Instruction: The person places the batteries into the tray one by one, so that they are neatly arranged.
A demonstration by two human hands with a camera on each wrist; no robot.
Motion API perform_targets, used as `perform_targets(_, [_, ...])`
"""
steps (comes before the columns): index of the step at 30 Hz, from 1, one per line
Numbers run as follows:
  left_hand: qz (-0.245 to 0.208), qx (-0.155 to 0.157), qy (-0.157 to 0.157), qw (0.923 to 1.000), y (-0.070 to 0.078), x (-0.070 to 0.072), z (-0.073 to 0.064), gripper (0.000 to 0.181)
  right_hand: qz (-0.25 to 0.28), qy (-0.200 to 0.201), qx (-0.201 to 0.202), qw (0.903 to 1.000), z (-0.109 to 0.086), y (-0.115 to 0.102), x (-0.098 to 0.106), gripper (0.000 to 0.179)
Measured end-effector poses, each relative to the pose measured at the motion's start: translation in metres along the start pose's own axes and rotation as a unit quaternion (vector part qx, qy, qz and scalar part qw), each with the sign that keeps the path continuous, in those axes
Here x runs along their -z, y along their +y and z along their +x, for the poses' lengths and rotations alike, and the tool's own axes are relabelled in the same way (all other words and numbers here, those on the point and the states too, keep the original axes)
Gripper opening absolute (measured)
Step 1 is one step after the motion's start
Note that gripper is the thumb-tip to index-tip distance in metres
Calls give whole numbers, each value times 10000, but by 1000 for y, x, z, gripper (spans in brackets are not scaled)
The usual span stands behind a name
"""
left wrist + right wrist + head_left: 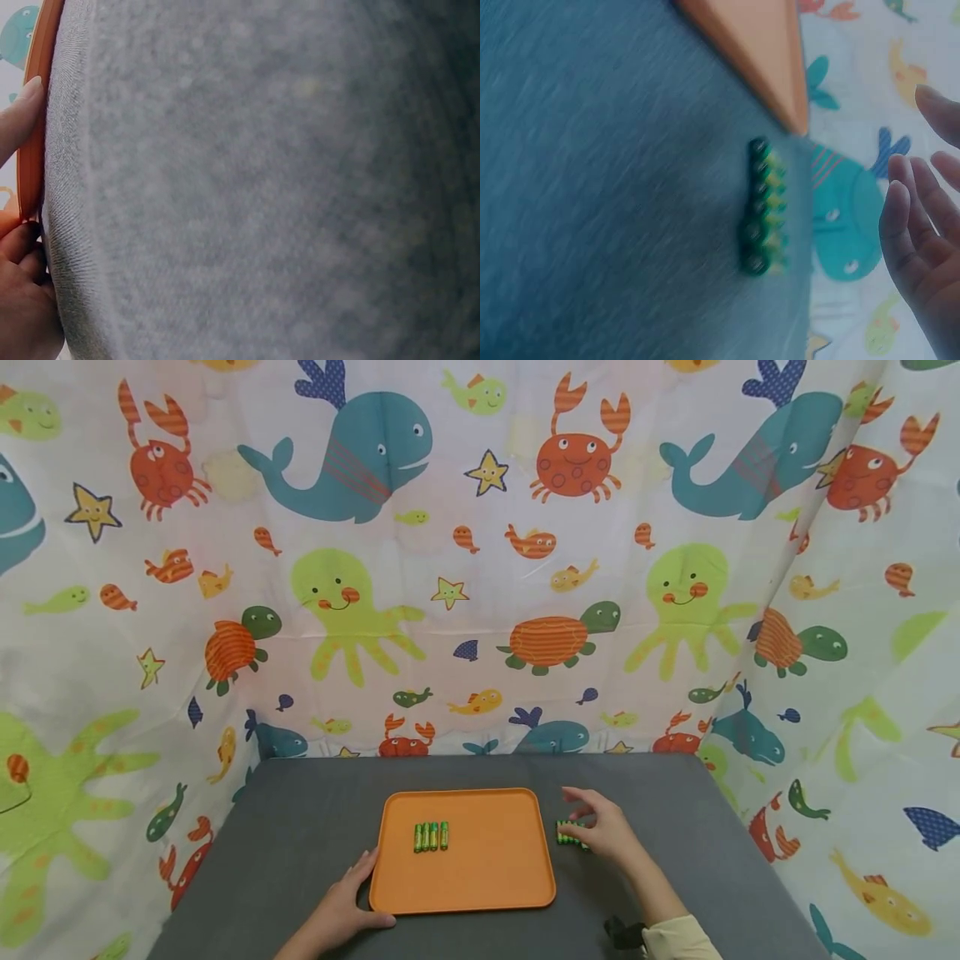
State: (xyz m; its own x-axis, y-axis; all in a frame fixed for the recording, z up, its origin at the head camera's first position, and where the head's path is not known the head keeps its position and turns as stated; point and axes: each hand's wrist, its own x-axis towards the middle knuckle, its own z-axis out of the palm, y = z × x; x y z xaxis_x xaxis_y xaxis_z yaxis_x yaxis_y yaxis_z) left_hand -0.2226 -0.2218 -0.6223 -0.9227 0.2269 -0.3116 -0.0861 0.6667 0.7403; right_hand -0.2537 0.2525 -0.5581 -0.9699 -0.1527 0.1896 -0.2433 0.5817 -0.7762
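An orange tray (495, 877) lies on the grey table. Several green batteries (431, 837) stand out in its left half, side by side in a row. My left hand (341, 900) rests against the tray's near left corner, its fingers along the left side and its thumb at the front rim. In the left wrist view the thumb (21, 112) touches the tray's wall (37, 142). To the right of the tray is a second row of green batteries (761, 206). Over that row hovers my right hand (603, 828), thumb and fingers apart, holding nothing; it partly hides the batteries in the head view.
A grey cloth (315, 810) covers the table. Behind and beside it hangs a white curtain (480, 585) printed with sea animals. A dark band (624, 933) sits at my right wrist, by a pale sleeve (678, 939).
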Motion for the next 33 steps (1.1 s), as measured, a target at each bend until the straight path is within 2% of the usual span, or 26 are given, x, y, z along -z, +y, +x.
perform_targets(6, [67,130,18,9999,-2,-2,2,122,-57,-133,-531,9985,-1,28,6,69])
perform_targets(10, [86,161,15,9998,-2,-2,3,122,-328,-321,-782,9959,-2,42,12,74])
perform_targets(13, [63,176,19,9998,-1,-1,3,121,-546,-438,-769,9946,-2,49,15,79])
perform_targets(19, [92,118,67,9999,1,0,3,121,-656,-643,-831,9923,-1,60,17,81])
perform_targets(26, [94,26,28,9999,2,0,0,119,-759,-627,-1074,9893,-4,70,14,73])
perform_targets(33, [72,157,23,9998,0,0,0,120,-990,-584,-1000,9883,-7,72,8,63])
